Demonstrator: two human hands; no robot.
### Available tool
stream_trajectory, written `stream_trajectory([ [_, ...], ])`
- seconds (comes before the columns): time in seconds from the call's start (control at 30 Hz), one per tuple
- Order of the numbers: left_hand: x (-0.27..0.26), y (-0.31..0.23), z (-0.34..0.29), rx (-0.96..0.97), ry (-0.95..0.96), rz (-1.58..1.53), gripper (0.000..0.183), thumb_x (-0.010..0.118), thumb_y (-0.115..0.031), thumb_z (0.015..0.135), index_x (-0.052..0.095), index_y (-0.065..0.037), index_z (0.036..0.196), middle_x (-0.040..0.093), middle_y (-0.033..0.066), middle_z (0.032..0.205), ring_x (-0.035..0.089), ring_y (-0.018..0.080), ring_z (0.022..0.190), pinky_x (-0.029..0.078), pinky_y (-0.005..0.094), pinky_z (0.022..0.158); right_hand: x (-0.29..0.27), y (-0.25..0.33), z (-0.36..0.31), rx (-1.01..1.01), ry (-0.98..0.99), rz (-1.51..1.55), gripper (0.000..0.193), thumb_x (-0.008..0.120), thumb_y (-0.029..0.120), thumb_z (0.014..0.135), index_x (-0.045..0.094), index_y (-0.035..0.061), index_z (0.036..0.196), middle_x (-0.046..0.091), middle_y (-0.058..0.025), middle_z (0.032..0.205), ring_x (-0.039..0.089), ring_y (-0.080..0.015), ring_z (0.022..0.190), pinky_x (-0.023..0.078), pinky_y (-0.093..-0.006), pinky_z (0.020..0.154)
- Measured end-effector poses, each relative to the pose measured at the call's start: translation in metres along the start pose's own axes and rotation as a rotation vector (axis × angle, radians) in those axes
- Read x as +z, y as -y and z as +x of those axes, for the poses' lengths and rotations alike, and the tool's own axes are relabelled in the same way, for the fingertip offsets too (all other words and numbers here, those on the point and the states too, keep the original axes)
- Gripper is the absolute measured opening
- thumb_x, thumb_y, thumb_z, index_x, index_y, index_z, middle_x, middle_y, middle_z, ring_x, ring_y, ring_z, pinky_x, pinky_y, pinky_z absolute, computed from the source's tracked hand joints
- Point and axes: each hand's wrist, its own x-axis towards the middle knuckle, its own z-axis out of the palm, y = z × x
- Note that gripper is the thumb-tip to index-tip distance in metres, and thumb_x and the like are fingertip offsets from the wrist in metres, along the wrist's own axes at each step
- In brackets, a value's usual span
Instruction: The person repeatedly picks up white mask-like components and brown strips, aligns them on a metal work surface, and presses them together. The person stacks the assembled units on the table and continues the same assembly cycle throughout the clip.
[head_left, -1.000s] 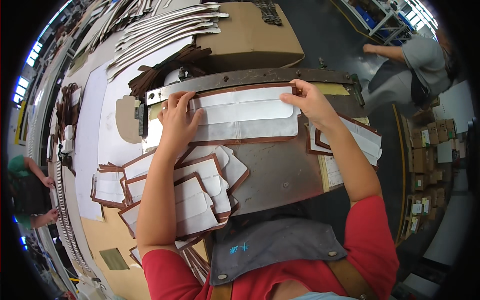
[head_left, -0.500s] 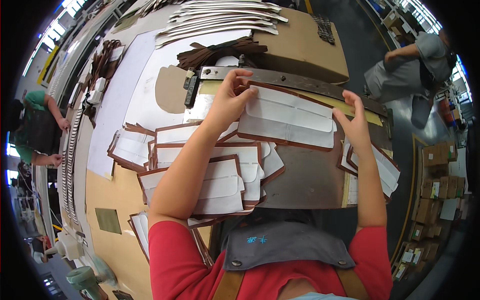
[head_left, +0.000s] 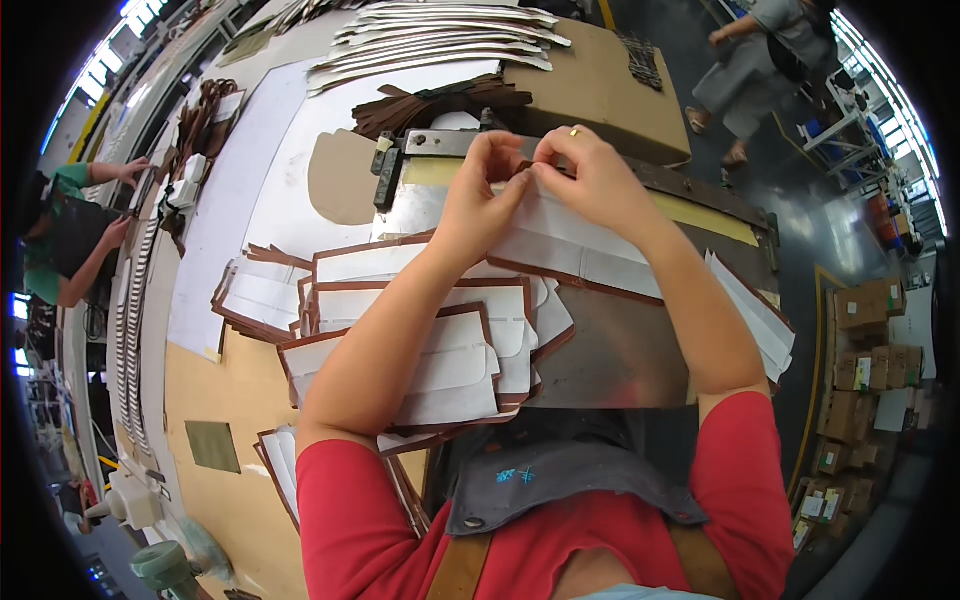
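Pinches one brown-edged white piece (head_left: 580,245) by its top left with one left grip (head_left: 482,195) and one right grip (head_left: 592,180); lies just below both, partly behind the right arm (head_left: 700,310), over one metal plate (head_left: 610,350)

White panel (head_left: 590,243), brown edging (head_left: 575,281); grey metal plate (head_left: 620,350); red sleeves (head_left: 745,460); tan cardboard box (head_left: 590,90).

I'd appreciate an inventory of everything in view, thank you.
plate: one, grey, centre
panel: one, white-brown, over plate
loose panels: several, white-brown, left and right
bar: one, grey, plate's far edge
strip bundle: one, brown, beyond bar
long strips: many, white, top centre
box: one, tan, beyond bar
cartons: several, brown, right
patch: one, olive, lower left
co-workers: at least two, green-clad left, grey-clad upper right
left grip: one, bare, at panel
right grip: one, bare, beside left
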Motion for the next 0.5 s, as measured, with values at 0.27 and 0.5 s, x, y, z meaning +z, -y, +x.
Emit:
stream_trajectory([
  [0.27, -0.023, -0.021, 0.014, 0.562, -0.445, 0.508, 0.044, 0.065, -0.016, 0.082, 0.047, -0.001, 0.120, 0.049, 0.0154, 0.115, 0.045, 0.0292, 0.110, 0.035, 0.0386, 0.096, -0.102, -0.001, -0.019, 0.216, -0.596, 0.546, 0.026, 0.052, 0.008, 0.091, 0.047, -0.0005, 0.115, 0.056, -0.0044, 0.088, 0.055, -0.0087, 0.060, 0.048, -0.0220, 0.053],
  [0.5, 0.000, 0.005, -0.015, 0.346, 0.052, 1.246, 0.036, 0.060, -0.022, 0.084, 0.053, -0.013, 0.118, 0.054, 0.0074, 0.118, 0.047, 0.0305, 0.112, 0.030, 0.0468, 0.097, -0.046, -0.038, -0.125, 0.658, -0.164, 0.174, 0.044, 0.061, 0.012, 0.083, 0.042, 0.0000, 0.121, 0.056, -0.0092, 0.078, 0.056, -0.0162, 0.056, 0.046, -0.0290, 0.054],
])
